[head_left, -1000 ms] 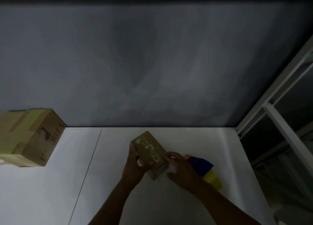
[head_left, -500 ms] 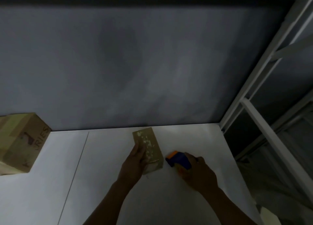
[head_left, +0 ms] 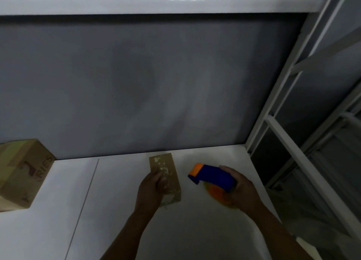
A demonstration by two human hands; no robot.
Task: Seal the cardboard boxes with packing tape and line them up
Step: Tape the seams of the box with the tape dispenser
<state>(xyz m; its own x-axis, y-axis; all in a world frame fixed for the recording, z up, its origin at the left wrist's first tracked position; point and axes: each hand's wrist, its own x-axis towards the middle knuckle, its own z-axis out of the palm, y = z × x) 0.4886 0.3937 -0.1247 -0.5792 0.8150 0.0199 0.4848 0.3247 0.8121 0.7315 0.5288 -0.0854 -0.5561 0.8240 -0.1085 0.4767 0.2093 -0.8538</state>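
A small cardboard box [head_left: 168, 169] with torn white patches on its top lies on the white table [head_left: 195, 230] near the back wall. My left hand [head_left: 151, 189] rests on its left side and grips it. My right hand [head_left: 241, 191] holds a blue and orange tape dispenser [head_left: 212, 176] just right of the box, lifted a little, its orange nose pointing at the box. A larger cardboard box [head_left: 21, 173] with taped top and printed letters stands at the far left.
A grey wall [head_left: 156, 83] closes the back of the table. A white metal frame [head_left: 289, 134] stands to the right, past the table's right edge. A seam [head_left: 86, 201] runs across the tabletop left of my hands.
My right hand left the small box, picked up the tape dispenser and raised it beside the box. The small box was turned and now lies lengthwise under my left hand.
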